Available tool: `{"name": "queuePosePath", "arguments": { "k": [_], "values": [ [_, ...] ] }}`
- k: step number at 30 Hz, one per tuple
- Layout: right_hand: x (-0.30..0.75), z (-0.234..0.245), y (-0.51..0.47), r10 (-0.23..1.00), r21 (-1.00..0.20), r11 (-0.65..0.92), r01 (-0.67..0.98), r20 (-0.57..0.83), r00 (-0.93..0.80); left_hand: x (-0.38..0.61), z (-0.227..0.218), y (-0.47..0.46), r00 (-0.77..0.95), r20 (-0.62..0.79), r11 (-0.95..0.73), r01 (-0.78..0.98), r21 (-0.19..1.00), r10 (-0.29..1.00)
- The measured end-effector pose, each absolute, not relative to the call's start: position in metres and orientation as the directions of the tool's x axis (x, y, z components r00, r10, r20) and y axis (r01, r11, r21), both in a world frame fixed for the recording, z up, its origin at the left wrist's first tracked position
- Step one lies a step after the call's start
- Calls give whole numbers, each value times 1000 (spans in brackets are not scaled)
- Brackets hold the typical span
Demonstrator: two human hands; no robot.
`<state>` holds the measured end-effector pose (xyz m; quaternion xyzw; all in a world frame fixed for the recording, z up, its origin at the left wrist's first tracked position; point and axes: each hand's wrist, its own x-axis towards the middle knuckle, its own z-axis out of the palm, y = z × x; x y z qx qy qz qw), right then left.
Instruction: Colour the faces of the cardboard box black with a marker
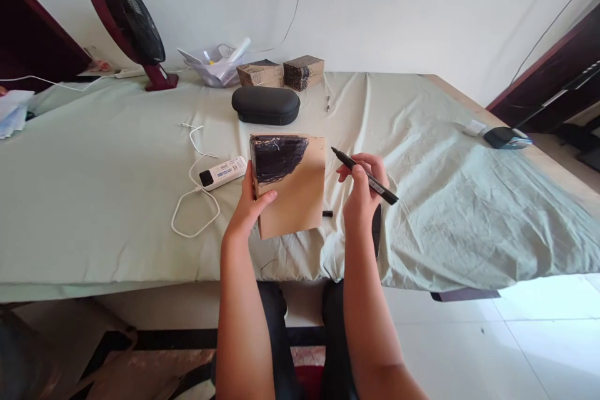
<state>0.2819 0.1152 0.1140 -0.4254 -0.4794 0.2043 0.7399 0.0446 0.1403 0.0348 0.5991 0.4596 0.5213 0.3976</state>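
Note:
A brown cardboard box (300, 194) is held up over the cloth, tilted toward me. Dark marker ink (280, 157) covers its upper left area, with a ragged edge against the bare cardboard. My left hand (252, 203) grips the box by its left side, thumb lying on the front face. To the right, my right hand (363, 181) is closed around a black marker (365, 176). The marker's uncapped tip points up and left, apart from the box. Beside the box's lower right edge lies a small black cap (327, 214).
Behind the box lie a black hard case (265, 105) and two cardboard boxes with dark markings (260, 74). A white device (223, 173) with a looped cable sits to the left. A fan (131, 25) and plastic basket (218, 69) stand farther back. A dark phone-like object (377, 231) is partly under my right wrist.

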Motion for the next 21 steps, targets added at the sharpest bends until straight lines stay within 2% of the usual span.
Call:
{"name": "queuePosePath", "arguments": {
  "k": [4,8,11,13,15,18,21],
  "values": [
    [286,122,115,713,-844,525,112,508,482,39,33,146,64,201,-204,51,978,978],
    [300,118,120,823,-888,444,116,456,340,29,26,147,8,230,-230,43,972,973],
    [316,114,120,948,-957,288,-29,280,150,22,26,147,-79,224,-222,30,975,971],
    [326,112,118,986,-976,164,-145,161,32,18,27,147,-100,224,-224,9,975,970],
    [334,109,116,997,-987,67,-149,72,-31,15,29,146,-69,246,-247,-2,969,967],
    [350,100,115,1000,-998,-6,70,-7,-15,13,28,146,-10,292,-292,23,956,956],
    [371,83,118,998,-908,-53,415,-60,-5,13,25,148,0,327,-327,51,944,945]
  ]
}}
